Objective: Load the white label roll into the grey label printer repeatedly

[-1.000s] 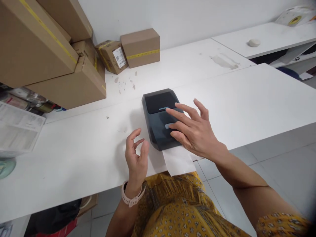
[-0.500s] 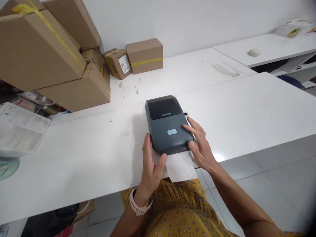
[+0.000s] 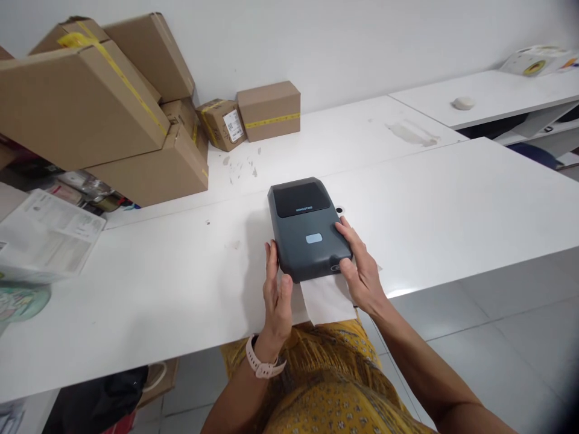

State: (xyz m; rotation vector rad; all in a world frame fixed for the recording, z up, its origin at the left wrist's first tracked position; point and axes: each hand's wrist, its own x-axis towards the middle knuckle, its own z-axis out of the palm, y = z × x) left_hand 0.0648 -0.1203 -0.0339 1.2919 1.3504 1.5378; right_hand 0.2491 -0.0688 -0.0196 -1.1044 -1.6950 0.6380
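Note:
A dark grey-blue label printer (image 3: pixel 294 241) with a black window and a pale blue button lies on the white table near its front edge. From its near end a white strip of paper (image 3: pixel 328 301) hangs out over the edge. My left hand (image 3: pixel 277 301), a pink watch on its wrist, rests along the printer's left side with fingers stretched and thumb apart. My right hand (image 3: pixel 364 274) holds the right near corner, thumb at the front and fingers along the side; the fingertips are partly hidden.
Cardboard boxes with yellow tape (image 3: pixel 149 169) are piled at the left, and two smaller boxes, one a brown carton (image 3: pixel 271 111), stand by the wall. A printed white pack (image 3: pixel 54 235) and a greenish container (image 3: pixel 22 301) are at far left. A round cable hole (image 3: pixel 340 210) lies beside the printer.
My left thumb has come away from the printer's front edge, and my right hand has shifted slightly along the corner. The camera view has tilted a little; the printer stays nearly in place.

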